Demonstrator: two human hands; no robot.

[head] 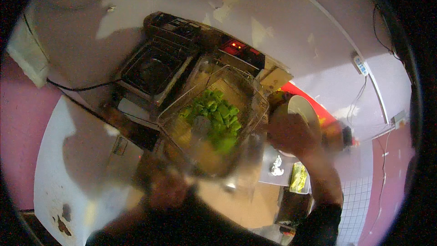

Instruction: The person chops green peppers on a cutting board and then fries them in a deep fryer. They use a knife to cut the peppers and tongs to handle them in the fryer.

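Green leafy vegetable pieces (222, 118) lie in a wire-rimmed rectangular basket (261, 104) in the middle of the view. A greyish blurred thing (201, 124) overlaps the greens; its kind is unclear. My left hand (169, 184) is dark and blurred at the basket's near left corner. Whether its fingers hold anything is hidden. My right hand (290, 131) reaches up past the basket's right side. Directly behind it is a pale round bowl or plate (304, 107), partly covered by the hand. A grip on the bowl or basket cannot be made out.
Behind the basket stands a dark countertop appliance with a lit red display (237, 46); its square left section (153, 70) shows beside the basket. A yellow-green packet (299, 177) and a tray with a white item (277, 166) lie at right. A black cable (85, 88) runs left.
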